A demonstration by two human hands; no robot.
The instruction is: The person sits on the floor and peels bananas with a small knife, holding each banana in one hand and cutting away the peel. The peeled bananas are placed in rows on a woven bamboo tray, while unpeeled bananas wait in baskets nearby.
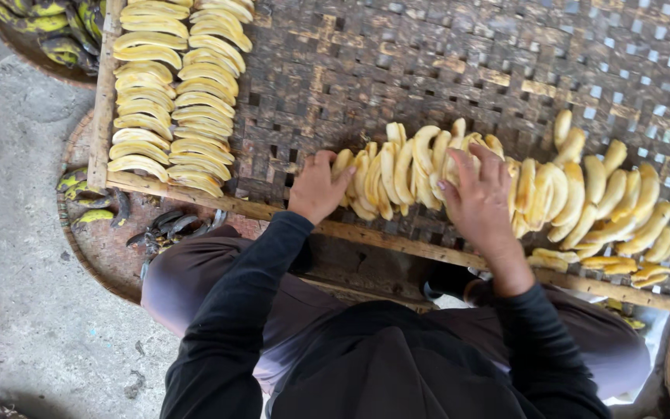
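Person in black long sleeves leans over a woven bamboo drying rack (428, 62) with a wooden frame. Left hand (317, 188) presses against the left end of a bunched row of peeled banana slices (405, 167), fingers curled on them; right hand (478, 198) lies flat on top of the same row near its middle, fingers spread. Looser slices (614, 202) fan out to the right. Two neat columns of slices (176, 85) sit at the rack's far left, well apart. Blackened banana peels (168, 225) lie on a round tray (102, 248) below the frame, on concrete floor (17, 233)
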